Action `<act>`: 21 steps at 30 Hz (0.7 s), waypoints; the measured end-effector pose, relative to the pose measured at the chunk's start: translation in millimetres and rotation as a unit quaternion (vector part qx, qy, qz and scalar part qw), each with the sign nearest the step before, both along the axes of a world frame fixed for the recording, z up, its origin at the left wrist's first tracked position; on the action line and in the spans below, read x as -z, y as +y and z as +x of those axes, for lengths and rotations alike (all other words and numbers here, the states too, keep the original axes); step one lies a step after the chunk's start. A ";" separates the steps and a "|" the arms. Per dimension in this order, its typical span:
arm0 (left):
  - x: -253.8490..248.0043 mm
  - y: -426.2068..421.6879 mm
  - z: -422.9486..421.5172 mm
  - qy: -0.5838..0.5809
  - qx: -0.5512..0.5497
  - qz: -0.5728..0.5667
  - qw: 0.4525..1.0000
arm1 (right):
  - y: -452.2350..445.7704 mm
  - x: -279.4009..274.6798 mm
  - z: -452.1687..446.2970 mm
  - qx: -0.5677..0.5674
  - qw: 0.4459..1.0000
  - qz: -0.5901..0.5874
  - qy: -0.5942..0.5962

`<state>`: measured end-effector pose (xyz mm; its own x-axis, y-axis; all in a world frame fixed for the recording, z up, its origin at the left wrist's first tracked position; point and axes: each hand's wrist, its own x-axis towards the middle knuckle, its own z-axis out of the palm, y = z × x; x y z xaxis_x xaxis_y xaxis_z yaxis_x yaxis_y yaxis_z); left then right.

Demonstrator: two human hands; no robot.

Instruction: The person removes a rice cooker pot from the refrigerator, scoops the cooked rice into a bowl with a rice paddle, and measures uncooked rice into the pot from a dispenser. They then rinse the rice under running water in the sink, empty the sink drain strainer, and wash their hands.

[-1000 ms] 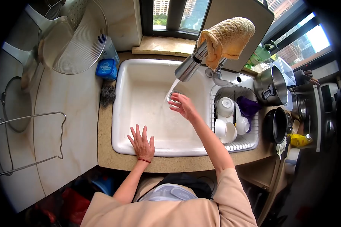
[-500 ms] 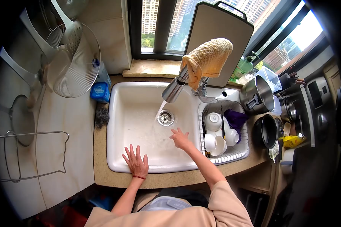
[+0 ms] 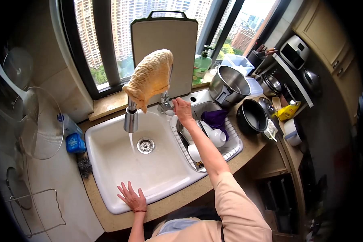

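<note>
My left hand [image 3: 133, 198] rests with fingers spread on the near rim of the white sink [image 3: 109, 161]. My right hand [image 3: 183, 109] is closed at the lever of the chrome faucet [image 3: 164, 105], right of the spout. Water runs from the spray head [image 3: 131, 122] into the basin near the drain [image 3: 145, 145]. A yellowish mesh cloth [image 3: 151, 76] hangs over the faucet neck. Beneath my right forearm, the wire rack [image 3: 232, 150] holds white bowls [image 3: 218, 138] and a purple cloth [image 3: 215, 118].
A cutting board [image 3: 163, 54] leans at the window beside a green soap bottle [image 3: 201, 66]. Right of the rack stand a steel pot [image 3: 229, 85] and a black pan [image 3: 252, 116]. A blue container [image 3: 75, 142] and a dark scrubber [image 3: 84, 167] sit left of the sink.
My right hand has moved from over the basin up and right to the faucet lever and closed. My left hand stays on the rim. The view has turned toward the right.
</note>
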<state>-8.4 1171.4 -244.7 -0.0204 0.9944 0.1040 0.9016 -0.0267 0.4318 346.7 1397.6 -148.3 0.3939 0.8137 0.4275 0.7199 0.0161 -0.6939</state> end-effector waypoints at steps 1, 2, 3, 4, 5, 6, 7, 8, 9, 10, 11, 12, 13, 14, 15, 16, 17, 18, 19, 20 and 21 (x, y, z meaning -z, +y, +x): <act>1.7 2.5 0.4 -0.003 0.020 0.005 1.000 | -1.3 -11.9 -2.8 0.001 0.999 -0.025 0.033; 3.1 2.6 0.3 0.009 0.010 0.005 1.000 | -5.1 -22.7 -7.5 0.002 0.996 -0.051 0.067; 4.3 -0.2 -1.2 0.022 0.000 0.003 1.000 | -9.2 -19.2 -8.5 -0.009 0.995 -0.045 0.089; 4.8 -0.3 -1.2 0.019 0.019 0.006 1.000 | -10.5 -15.0 -7.6 -0.021 0.993 -0.036 0.107; 4.3 1.0 -0.4 0.029 0.008 -0.005 1.000 | -10.6 -7.6 -7.6 -0.024 0.998 -0.011 0.051; 3.0 0.7 0.0 0.041 -0.005 -0.018 0.999 | -13.2 1.7 -11.1 -0.029 1.000 0.011 -0.006; 0.6 0.5 0.4 0.040 -0.011 -0.038 0.998 | -19.3 5.0 -21.0 -0.076 0.997 0.017 0.027; 0.4 1.0 1.2 0.039 0.004 -0.033 0.999 | -29.3 6.5 -34.9 -0.124 0.990 0.023 0.060; 1.0 1.3 1.5 0.049 -0.008 -0.043 0.998 | -43.1 3.3 -53.0 -0.177 0.981 -0.008 0.085; 2.6 1.7 1.4 0.060 -0.020 -0.053 0.997 | -52.6 14.1 -71.7 -0.257 0.953 -0.032 0.159; 4.4 2.6 0.8 0.077 -0.023 -0.066 0.995 | -71.4 18.9 -97.9 -0.321 0.872 -0.092 0.359; 7.2 3.3 0.1 0.076 -0.009 -0.064 0.995 | -88.0 36.1 -125.5 -0.318 0.799 -0.177 0.478; 10.9 3.7 -0.8 0.090 -0.019 -0.067 0.993 | -110.1 50.3 -149.7 -0.325 0.832 -0.222 0.390; 15.4 4.8 -2.0 0.105 -0.027 -0.069 0.992 | -129.6 86.0 -168.4 -0.396 0.891 -0.216 -0.052; 21.1 4.8 -4.4 0.109 -0.029 -0.060 0.992 | -164.4 75.2 -167.1 -0.392 0.860 -0.145 -0.292; 22.6 4.8 -5.6 0.108 -0.014 -0.054 0.993 | -165.9 91.6 -178.4 -0.443 0.829 -0.222 -0.260; 21.9 6.3 -5.3 0.114 -0.026 -0.064 0.991 | -191.1 73.2 -178.4 -0.406 0.883 -0.230 -0.059; 21.4 6.7 -4.4 0.119 -0.039 -0.074 0.989 | -205.7 63.7 -174.0 -0.382 0.898 -0.218 0.006; 21.1 5.9 -5.4 0.118 -0.025 -0.071 0.990 | -213.8 54.6 -163.8 -0.412 0.886 -0.211 0.017; 21.8 8.6 -5.8 0.128 -0.035 -0.089 0.987 | -221.1 46.1 -148.7 -0.439 0.875 -0.204 0.026; 24.6 11.7 -7.6 0.138 -0.045 -0.105 0.984 | -224.4 49.9 -136.8 -0.423 0.883 -0.202 0.027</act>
<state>-15.9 1183.1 -269.2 -0.1087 0.9901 -0.0891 0.9800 0.1218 0.1573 209.9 1173.2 -198.3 -0.4160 0.9087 0.0351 0.5343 0.2754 -0.7992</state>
